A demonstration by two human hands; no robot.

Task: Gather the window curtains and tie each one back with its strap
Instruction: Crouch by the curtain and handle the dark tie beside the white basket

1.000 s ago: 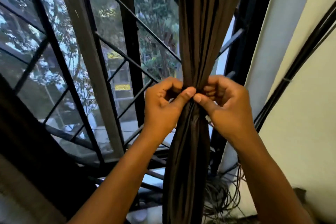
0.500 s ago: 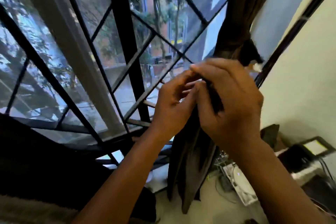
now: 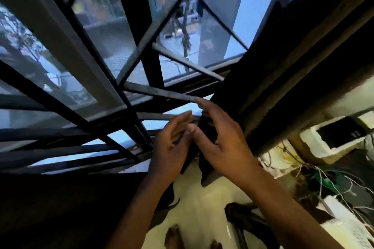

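Observation:
The dark brown gathered curtain point(image 3: 232, 91) hangs down the right side of the window, and its lower end point(image 3: 204, 170) dangles above the pale floor. My left hand point(image 3: 172, 147) is just left of that lower part, fingers straight, palm turned toward the fabric. My right hand point(image 3: 220, 143) lies over the curtain from the right with its fingers spread and its thumb reaching toward the left hand. Neither hand plainly grips the cloth. A thin dark strip runs across my left palm; I cannot tell if it is the strap.
Black window bars point(image 3: 129, 91) cross the glass directly in front of me. Tangled cables point(image 3: 327, 180) and a white box point(image 3: 332, 139) sit on the floor at the right. My feet point(image 3: 172, 236) show at the bottom. Something dark and bulky point(image 3: 50, 208) fills the lower left.
My view has tipped down toward the floor. Both hands have left the pinch at the curtain's gathered middle, dropped to its lower part and opened their fingers.

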